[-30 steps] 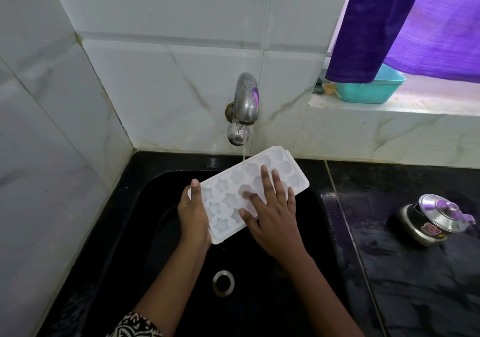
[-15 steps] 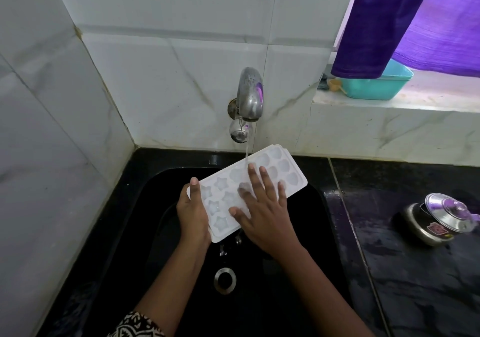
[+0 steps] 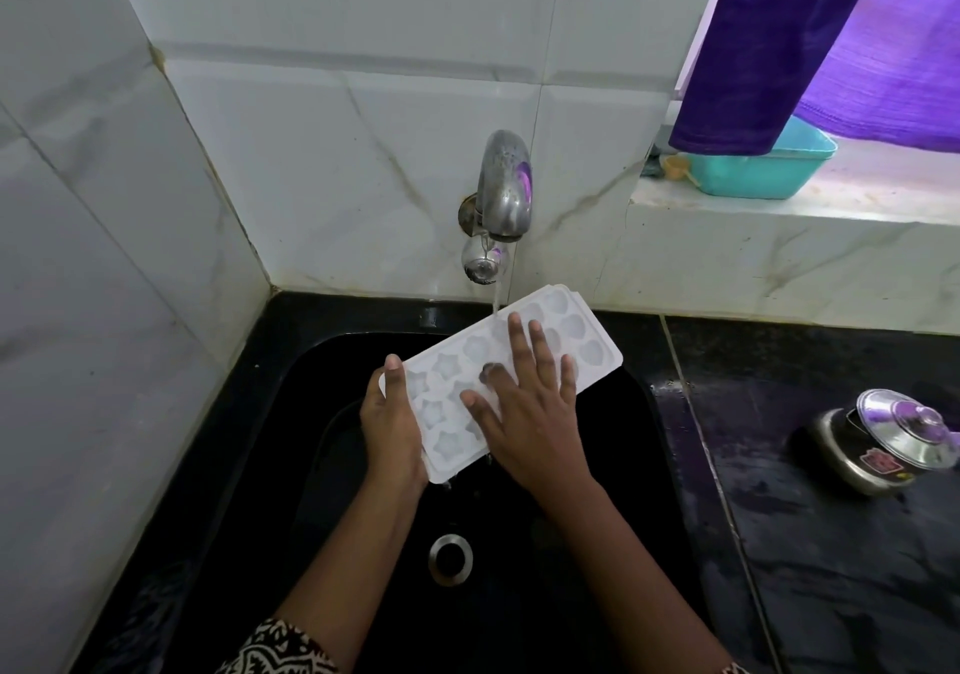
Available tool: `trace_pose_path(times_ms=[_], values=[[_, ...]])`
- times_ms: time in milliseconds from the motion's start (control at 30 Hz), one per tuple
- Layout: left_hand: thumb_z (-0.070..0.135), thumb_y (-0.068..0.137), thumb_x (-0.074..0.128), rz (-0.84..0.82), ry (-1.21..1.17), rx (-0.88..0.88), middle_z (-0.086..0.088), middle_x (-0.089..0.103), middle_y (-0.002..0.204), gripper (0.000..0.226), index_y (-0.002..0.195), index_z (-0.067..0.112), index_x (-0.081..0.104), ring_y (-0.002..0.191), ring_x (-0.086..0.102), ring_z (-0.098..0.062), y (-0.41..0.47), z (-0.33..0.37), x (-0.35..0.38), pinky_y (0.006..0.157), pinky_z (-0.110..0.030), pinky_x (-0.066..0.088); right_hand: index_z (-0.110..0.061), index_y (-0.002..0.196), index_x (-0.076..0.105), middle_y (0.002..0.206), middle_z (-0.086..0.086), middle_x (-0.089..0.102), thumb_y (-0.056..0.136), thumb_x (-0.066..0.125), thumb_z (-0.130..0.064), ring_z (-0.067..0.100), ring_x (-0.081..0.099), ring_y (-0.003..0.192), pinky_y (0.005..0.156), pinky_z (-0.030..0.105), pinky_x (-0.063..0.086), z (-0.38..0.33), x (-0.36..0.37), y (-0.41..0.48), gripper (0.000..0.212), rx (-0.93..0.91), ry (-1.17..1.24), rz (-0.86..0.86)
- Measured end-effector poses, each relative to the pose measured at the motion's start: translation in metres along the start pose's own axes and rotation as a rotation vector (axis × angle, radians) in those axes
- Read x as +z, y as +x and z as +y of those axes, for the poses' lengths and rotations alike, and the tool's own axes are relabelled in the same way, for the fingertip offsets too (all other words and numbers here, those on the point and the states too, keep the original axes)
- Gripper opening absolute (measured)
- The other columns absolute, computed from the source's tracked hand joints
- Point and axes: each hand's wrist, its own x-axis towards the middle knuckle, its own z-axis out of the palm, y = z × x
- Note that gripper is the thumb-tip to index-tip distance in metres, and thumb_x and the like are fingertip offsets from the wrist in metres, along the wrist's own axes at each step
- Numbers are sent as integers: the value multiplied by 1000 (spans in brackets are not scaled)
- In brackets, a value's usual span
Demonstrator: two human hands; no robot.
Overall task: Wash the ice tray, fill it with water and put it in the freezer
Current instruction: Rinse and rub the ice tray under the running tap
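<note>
A white ice tray point(image 3: 447, 393) with star and shell shaped cells is held over the black sink point(image 3: 654, 445), tilted with its far end higher. My left hand point(image 3: 389, 421) grips its near left edge, thumb on top. My right hand point(image 3: 524, 403) lies flat on the cells with fingers spread. A thin stream of water falls from the steel tap point(image 3: 504, 190) onto the tray's far part, just beyond my right fingertips. Drops fall off the tray's near corner.
A steel drain point(image 3: 451, 559) sits in the sink bottom. On the dark wet counter to the right stands a small steel pot with lid point(image 3: 883, 439). A teal tub point(image 3: 763, 169) rests on the window ledge under a purple curtain point(image 3: 810, 44). Marble tile walls close the left and back.
My right hand has slid up the tray toward the tap, its fingertips now near the stream. The left hand keeps the same grip.
</note>
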Motion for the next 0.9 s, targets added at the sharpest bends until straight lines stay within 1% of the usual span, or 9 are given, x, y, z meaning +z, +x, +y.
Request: trace_pose_path(times_ms=[67,200,367,500,600,667,733,800,900], values=[[40,98,45,10,8,10,-6,68,90,26,93,19,58,79,68,-19,3,2,-2,67,-32,54,-25,113,61,160,-3,-2,89,9,-68,11,-17,144,112,47,-9,-2,0,-2,71,-19,8,-22],[40,98,46,12,22,41,-4,68,89,24,88,22,58,79,67,-17,3,1,-3,67,-31,53,-29,102,65,160,-1,2,92,24,-60,15,-12,146,114,48,-4,9,0,1,52,7,-6,31],[39,98,46,17,19,41,-4,68,88,24,88,20,58,77,67,-17,5,2,0,65,-30,54,-24,114,61,159,-1,4,92,24,-61,15,-7,146,113,48,-5,3,6,-3,57,-62,-69,17],[38,98,46,7,14,32,-4,68,88,25,88,19,59,79,67,-18,1,-2,-1,64,-30,51,-30,100,65,159,0,5,93,26,-58,15,-7,146,114,49,-1,12,1,-1,49,0,-34,50],[38,98,46,-2,-2,8,-6,69,87,26,87,18,58,78,68,-21,0,-1,0,66,-32,54,-24,109,62,160,2,7,92,24,-60,17,-5,146,112,53,4,1,4,-4,55,-39,-77,25],[40,97,47,-8,3,15,-8,69,89,27,86,18,59,82,68,-25,3,-1,-3,72,-37,55,-26,115,60,159,-2,-2,91,22,-61,13,-14,145,113,51,-3,6,3,-5,57,-52,-74,-31],[41,97,48,-13,12,14,-8,69,90,27,86,19,59,85,68,-26,3,-2,-4,75,-39,55,-29,106,63,159,-3,-4,91,21,-60,12,-17,144,113,49,-5,13,0,-2,54,-16,-38,-16],[41,97,48,-15,4,-4,-7,69,89,27,87,18,58,82,68,-24,1,-2,-1,73,-37,55,-28,102,63,160,1,3,92,24,-59,15,-11,146,113,51,0,9,1,0,51,-1,-46,26],[42,97,47,-12,-4,-21,-8,69,89,28,89,18,57,79,69,-23,4,0,0,69,-36,54,-23,113,60,160,0,3,92,26,-57,16,-8,146,113,53,1,3,6,-3,53,-49,-66,11]])
